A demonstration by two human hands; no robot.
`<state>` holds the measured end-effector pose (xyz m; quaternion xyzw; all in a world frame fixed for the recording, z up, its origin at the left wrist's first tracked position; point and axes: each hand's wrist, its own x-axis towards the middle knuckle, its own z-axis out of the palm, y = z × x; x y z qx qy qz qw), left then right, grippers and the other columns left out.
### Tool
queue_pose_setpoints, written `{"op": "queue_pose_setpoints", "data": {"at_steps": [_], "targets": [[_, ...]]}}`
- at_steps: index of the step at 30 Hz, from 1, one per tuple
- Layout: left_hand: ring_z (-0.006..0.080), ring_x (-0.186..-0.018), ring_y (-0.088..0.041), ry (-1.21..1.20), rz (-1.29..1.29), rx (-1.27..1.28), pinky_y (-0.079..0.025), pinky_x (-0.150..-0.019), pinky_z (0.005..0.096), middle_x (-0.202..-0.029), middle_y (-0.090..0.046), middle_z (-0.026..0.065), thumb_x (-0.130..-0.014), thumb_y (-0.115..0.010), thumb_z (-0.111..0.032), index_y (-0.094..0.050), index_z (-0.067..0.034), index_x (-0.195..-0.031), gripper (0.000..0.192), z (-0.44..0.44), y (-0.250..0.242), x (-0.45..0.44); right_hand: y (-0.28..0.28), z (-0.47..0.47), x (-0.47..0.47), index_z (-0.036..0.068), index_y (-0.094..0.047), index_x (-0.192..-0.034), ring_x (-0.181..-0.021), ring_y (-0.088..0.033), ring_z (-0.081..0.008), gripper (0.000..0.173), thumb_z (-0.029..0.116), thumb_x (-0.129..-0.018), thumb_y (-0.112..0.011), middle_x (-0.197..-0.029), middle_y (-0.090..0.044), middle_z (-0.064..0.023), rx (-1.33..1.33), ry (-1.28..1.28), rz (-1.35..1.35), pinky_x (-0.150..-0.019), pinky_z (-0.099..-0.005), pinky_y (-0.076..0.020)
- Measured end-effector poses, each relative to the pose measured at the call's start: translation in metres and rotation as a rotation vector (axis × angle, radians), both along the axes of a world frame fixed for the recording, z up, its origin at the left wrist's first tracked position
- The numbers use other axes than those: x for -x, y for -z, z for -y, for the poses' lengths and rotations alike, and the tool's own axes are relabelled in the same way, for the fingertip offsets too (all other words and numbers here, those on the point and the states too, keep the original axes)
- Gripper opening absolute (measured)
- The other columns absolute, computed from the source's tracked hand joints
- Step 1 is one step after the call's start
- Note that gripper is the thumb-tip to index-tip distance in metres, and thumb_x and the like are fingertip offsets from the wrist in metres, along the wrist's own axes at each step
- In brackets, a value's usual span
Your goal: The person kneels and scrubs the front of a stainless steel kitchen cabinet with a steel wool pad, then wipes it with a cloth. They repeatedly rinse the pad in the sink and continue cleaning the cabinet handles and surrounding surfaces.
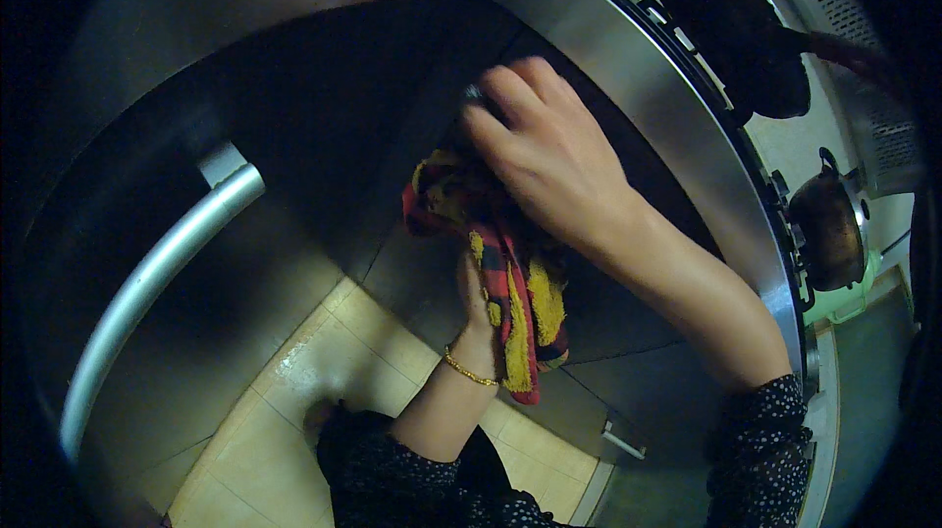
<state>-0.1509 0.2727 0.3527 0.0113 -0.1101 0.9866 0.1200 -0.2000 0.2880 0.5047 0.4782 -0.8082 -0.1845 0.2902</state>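
Observation:
A red, yellow and black checked terry cloth hangs in folds below my right hand. My left hand, with a gold bead bracelet at its wrist, is against the cloth from below; the folds cover its fingers. Above it, my right hand is curled, its back towards the camera. Between its thumb and fingers shows a bit of a small dark object with a pale glint, too hidden to name. The dark bunched top of the cloth lies just under that hand.
A curved metal handle stands out from a dark panel at left. Along the right runs a steel stove edge, with a dark pan and a lidded pot beyond. A small handle is low, above the tiled floor.

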Motion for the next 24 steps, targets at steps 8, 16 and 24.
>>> {"op": "queue_pose_setpoints", "data": {"at_steps": [8,16,24], "targets": [[0.0281,-0.121,-0.048,-0.133,0.208,0.147,-0.038,-0.104,0.0438,-0.135,-0.048,0.0102,-0.098,-0.029,-0.052,-0.042,-0.011,-0.138,0.058,0.004,0.011,0.018,0.012,0.005,-0.010,0.007,-0.070,-0.073,-0.094,-0.055,-0.0233,0.015,0.019,-0.070,-0.061,-0.092,-0.062,-0.0078,-0.257,0.237,0.074,-0.082,-0.0328,-0.0459],[0.0284,-0.122,-0.045,-0.897,-0.083,1.162,-0.033,-0.104,0.0383,-0.127,-0.052,0.0143,-0.098,-0.045,-0.031,-0.050,-0.003,-0.127,0.040,0.001,-0.021,0.031,-0.031,-0.078,-0.074,0.004,-0.064,-0.111,-0.108,-0.058,-0.0340,0.038,-0.001,-0.074,-0.061,-0.113,-0.062,-0.0146,0.320,-0.024,-0.009,-0.091,-0.0405,-0.0500],[0.0326,-0.096,-0.062,-0.944,-0.781,2.037,-0.047,-0.086,0.0391,-0.097,-0.065,0.0152,-0.092,-0.054,-0.027,-0.062,-0.005,-0.108,0.028,0.046,-0.066,0.037,0.031,-0.192,-0.148,-0.004,-0.065,-0.106,-0.102,-0.064,-0.0356,0.031,0.007,-0.077,-0.066,-0.112,-0.064,-0.0215,0.612,0.039,0.195,-0.089,-0.0409,-0.0503]]}}
